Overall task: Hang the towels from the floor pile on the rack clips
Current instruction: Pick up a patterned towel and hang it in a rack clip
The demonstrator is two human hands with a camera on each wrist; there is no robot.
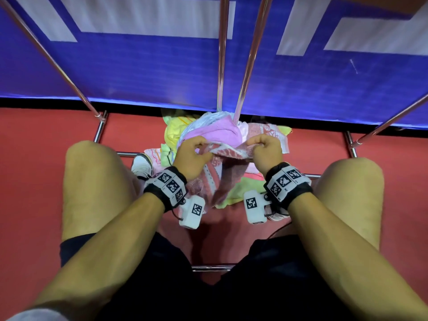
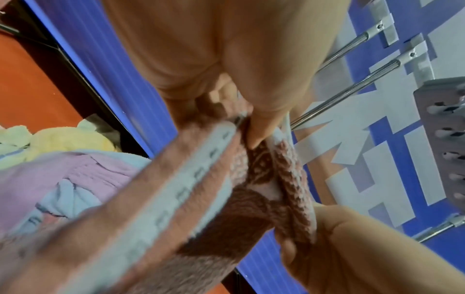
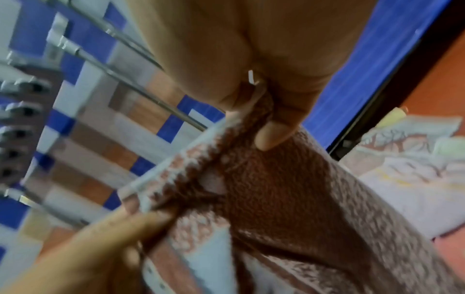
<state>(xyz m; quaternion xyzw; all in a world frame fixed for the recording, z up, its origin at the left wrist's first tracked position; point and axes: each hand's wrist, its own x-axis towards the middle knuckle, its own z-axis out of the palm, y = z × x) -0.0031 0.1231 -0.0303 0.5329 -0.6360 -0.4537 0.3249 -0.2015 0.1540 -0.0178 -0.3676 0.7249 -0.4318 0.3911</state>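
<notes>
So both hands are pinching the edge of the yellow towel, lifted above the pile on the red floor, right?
Not quite: the towel is brown and pink patterned, not yellow. The left hand and right hand both pinch the brown towel along its edge, above the pile on the red floor. The head view shows it; both wrist views confirm the colour. Yellow towels lie in the pile.
</notes>
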